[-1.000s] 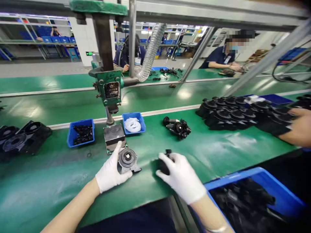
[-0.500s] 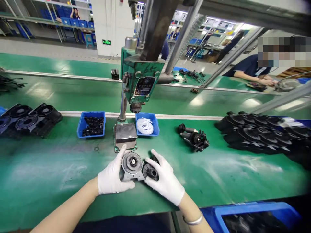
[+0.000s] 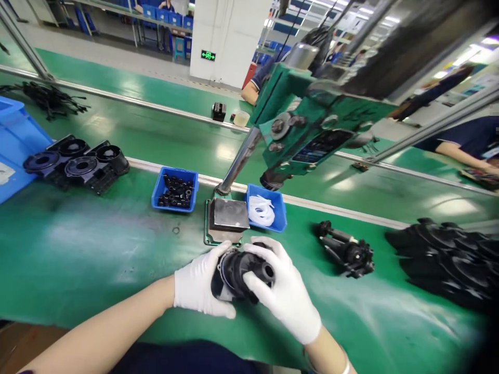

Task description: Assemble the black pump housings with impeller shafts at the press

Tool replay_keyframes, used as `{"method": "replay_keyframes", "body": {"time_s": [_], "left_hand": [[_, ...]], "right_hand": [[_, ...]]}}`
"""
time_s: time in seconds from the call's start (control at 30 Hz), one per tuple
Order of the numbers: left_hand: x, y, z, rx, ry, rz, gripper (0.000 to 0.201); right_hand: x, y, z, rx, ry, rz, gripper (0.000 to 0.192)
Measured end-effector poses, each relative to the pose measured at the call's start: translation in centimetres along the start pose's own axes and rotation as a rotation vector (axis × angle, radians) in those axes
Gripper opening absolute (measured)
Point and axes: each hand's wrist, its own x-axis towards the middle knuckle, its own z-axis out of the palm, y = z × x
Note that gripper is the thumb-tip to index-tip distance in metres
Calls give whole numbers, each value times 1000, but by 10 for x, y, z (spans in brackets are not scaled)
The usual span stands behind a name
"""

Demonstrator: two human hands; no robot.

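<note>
Both hands wear white gloves and meet in front of the press base. My left hand is closed round the left side of a round, dark motor housing with a flat grey plate. A black plastic cover with a short tube is in my right hand, its fingers wrapped round the right side. The cover lies against the face of the housing, tilted with its tube toward the right. Its far side is hidden by my fingers.
A green hand press stands over a metal block. Blue bins hold small black parts and white rings. Black assemblies, stacked black housings and more housings lie around. Co-workers sit across the bench.
The cover was beside the housing and is now against its face. The housing has turned, so its round face no longer shows. The camera view has shifted and tilted.
</note>
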Motion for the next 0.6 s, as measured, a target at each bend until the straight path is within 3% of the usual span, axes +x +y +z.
{"method": "replay_keyframes", "body": {"time_s": [0.33, 0.6], "left_hand": [[5, 9, -6, -29, 33, 13, 115], [8, 15, -12, -37, 28, 33, 99]], "right_hand": [[8, -5, 16, -222, -30, -118, 42], [13, -3, 11, -196, -77, -150, 41]]}}
